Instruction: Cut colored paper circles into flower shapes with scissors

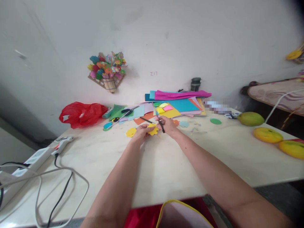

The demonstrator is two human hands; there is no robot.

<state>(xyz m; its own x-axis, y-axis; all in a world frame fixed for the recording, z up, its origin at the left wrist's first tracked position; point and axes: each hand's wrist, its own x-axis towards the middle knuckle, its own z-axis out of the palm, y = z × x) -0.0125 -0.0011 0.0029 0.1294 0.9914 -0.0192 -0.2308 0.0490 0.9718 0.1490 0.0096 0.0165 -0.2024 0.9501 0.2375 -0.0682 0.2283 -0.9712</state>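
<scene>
My left hand is closed on a yellow paper flower with a scalloped edge. Another yellow paper piece lies on the table just left of that hand. In my right hand is a pair of scissors, its blades pointing up and away from me, beside the yellow flower. A dark pen-like stick lies just beyond my hands. Orange and light blue paper cutouts rest right of my right hand.
Coloured sheets are stacked at the back against the wall. A second pair of scissors and a red plastic bag lie back left. A power strip with cables occupies the left edge; several mangoes sit at the right.
</scene>
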